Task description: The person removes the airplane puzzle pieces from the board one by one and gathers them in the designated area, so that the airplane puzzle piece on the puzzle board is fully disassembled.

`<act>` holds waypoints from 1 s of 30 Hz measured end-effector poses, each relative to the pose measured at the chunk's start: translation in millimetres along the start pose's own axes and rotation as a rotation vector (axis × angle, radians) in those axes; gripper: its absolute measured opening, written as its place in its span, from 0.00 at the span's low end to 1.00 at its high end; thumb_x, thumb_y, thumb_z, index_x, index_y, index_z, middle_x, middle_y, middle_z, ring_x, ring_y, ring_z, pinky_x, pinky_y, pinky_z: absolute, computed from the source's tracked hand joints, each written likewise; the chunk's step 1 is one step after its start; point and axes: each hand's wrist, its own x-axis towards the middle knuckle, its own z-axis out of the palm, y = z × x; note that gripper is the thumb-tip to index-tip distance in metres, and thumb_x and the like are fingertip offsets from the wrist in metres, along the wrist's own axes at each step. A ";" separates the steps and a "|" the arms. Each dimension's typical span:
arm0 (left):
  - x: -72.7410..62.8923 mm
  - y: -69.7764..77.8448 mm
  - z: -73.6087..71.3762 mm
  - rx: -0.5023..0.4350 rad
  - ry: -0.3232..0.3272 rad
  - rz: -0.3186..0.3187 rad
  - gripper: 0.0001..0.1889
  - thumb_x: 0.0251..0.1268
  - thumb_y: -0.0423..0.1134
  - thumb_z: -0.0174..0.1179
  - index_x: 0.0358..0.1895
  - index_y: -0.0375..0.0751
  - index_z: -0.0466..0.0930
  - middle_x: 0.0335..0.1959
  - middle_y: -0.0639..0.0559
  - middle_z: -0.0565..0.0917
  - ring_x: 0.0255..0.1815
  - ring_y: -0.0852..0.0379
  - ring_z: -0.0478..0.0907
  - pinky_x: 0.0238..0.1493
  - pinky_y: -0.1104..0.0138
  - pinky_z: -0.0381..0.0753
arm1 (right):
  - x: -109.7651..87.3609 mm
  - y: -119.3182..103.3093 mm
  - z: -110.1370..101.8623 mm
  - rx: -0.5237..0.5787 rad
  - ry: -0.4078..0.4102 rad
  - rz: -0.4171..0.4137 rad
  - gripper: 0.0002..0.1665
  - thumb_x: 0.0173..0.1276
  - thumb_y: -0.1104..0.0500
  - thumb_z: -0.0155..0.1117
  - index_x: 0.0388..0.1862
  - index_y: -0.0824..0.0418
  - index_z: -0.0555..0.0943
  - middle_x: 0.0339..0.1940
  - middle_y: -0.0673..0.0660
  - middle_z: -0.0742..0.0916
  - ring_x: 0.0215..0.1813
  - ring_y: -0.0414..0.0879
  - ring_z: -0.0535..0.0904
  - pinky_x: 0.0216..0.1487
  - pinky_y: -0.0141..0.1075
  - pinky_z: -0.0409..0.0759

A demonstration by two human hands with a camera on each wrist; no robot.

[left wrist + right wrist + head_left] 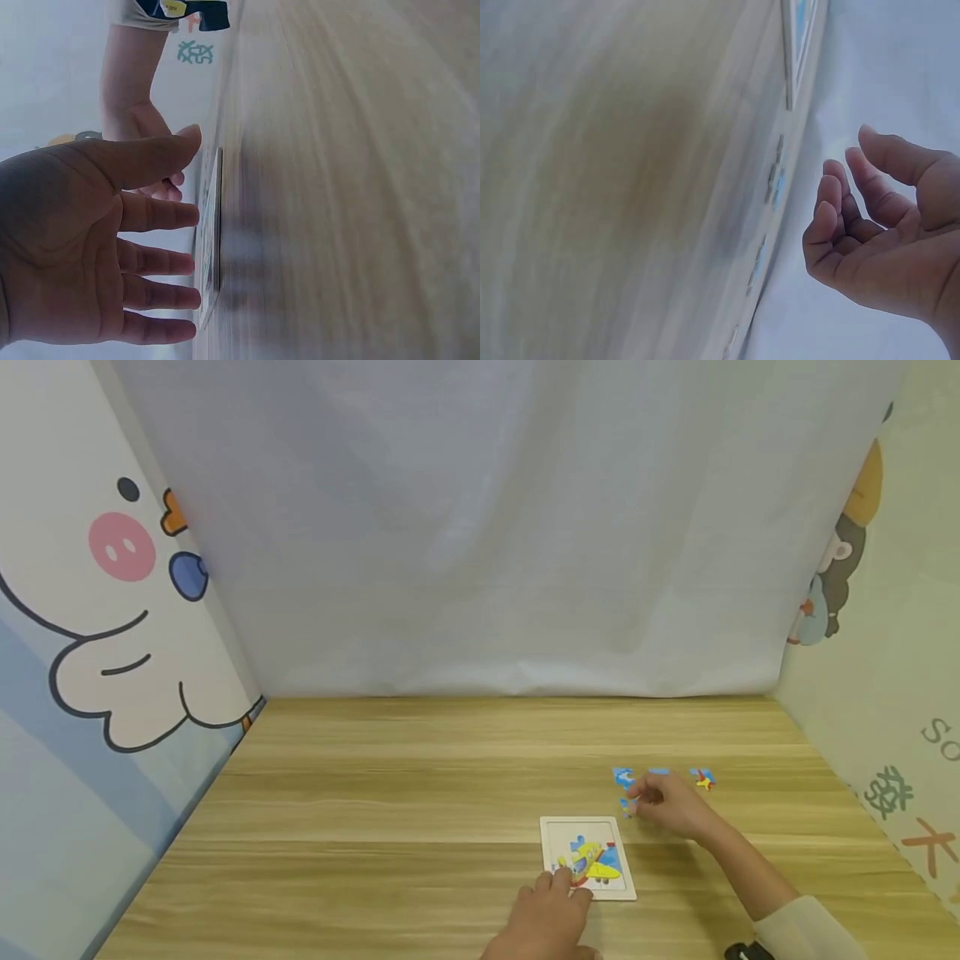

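Observation:
A square puzzle board [558, 837] with a pale frame lies near the front of the table, partly filled with a yellow airplane picture. My left hand [547, 917] is at its near left corner, fingers extended with the fingertips over the frame edge. In the left wrist view those fingers [157, 259] are straight and side by side. My right hand [671, 803] hovers over loose jigsaw pieces right of the board. Its fingers are loosely bent, the thumb [896, 154] apart from them and nothing between. A small blue piece [625, 807] is by its fingertips.
Behind the right hand lie a blue-and-white piece [622, 776], a blue piece [659, 771] partly hidden by the hand, and a blue, red and yellow piece [703, 778]. A pale curtain [480, 568] closes off the wooden table's [375, 827] back; printed panels flank both sides.

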 end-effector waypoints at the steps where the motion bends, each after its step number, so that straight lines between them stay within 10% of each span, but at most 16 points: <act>1: 0.3 1.3 -0.5 0.004 0.001 0.002 0.30 0.47 0.61 0.66 0.54 0.51 0.76 0.52 0.54 0.70 0.52 0.56 0.67 0.44 0.62 0.73 | -1.1 -1.3 0.2 0.003 0.000 -0.007 0.12 0.62 0.65 0.62 0.42 0.71 0.77 0.34 0.57 0.81 0.36 0.48 0.75 0.36 0.38 0.76; 30: 13.7 17.0 15.2 0.150 -0.009 0.065 0.32 0.48 0.59 0.66 0.59 0.59 0.71 0.53 0.56 0.67 0.59 0.54 0.63 0.45 0.61 0.75 | 3.9 -17.0 45.8 0.051 -0.216 -0.103 0.15 0.60 0.68 0.63 0.46 0.71 0.77 0.32 0.54 0.79 0.35 0.47 0.74 0.36 0.33 0.75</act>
